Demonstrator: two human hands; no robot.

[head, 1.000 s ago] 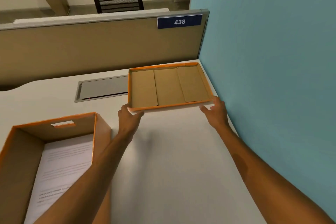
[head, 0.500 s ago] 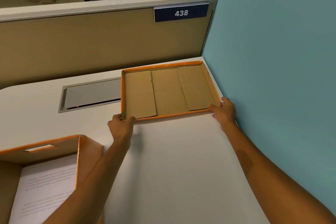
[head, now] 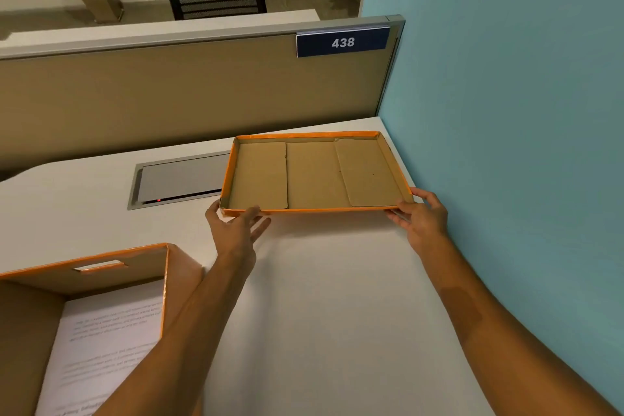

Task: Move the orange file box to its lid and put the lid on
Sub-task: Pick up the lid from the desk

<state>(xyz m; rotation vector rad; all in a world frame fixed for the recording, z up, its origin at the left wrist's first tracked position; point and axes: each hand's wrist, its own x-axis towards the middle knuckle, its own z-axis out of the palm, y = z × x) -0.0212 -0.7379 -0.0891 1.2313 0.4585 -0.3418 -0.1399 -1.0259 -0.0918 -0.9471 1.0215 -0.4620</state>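
Observation:
The orange lid [head: 314,176] is upside down at the far right of the white desk [head: 320,297], its brown cardboard inside facing up. Its near edge is raised off the desk. My left hand [head: 236,226] holds the lid's near left corner, fingers underneath. My right hand [head: 420,216] grips the near right corner. The open orange file box [head: 111,267] stands at the near left with printed paper [head: 104,341] inside. My left forearm passes beside its right wall.
A grey cable hatch [head: 179,179] is set into the desk left of the lid. A tan partition [head: 189,94] with a "438" sign [head: 342,42] stands behind. A blue wall [head: 506,111] runs along the desk's right side.
Both hands have closed on the lid's near corners and its near edge has risen off the desk. The camera has tilted up a little.

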